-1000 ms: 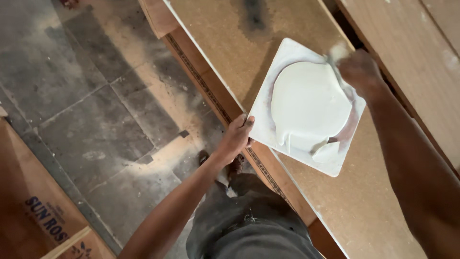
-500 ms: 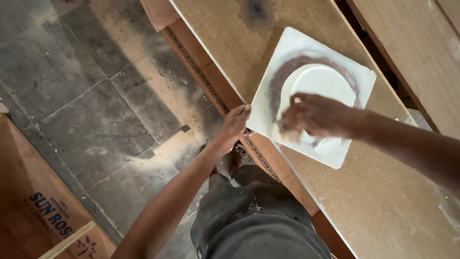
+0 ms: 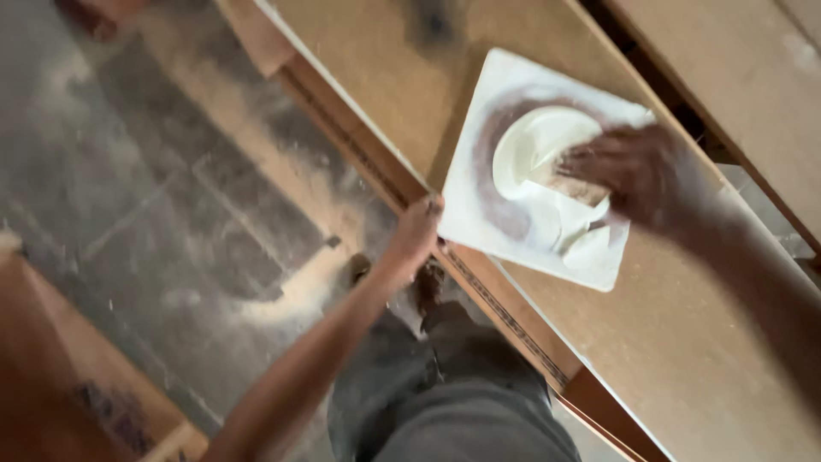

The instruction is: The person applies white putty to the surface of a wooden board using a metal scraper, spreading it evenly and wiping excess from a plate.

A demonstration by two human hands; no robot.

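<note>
While the right hand presses down on the middle of a white square panel, its fingers lie together over a small tan pad; motion blur hides whether they close around the pad or only bear flat on it. The pad sits on a pale raised disc at the panel's centre, ringed by a dark brownish groove, with curved white shapes just beside it toward the panel's near corner. The left hand is at the panel's left corner, fingers curled over the edge of the bench, touching or nearly touching the panel; how firmly it grips cannot be told. The panel lies flat on the brown board top, turned at an angle to the bench's long edge and close to that edge. A second brown board runs parallel behind, across a dark gap. Below the bench edge are the person's grey trousers and a foot on a grey tiled floor dusted with pale sawdust. A brown carton stands at the lower left.
</note>
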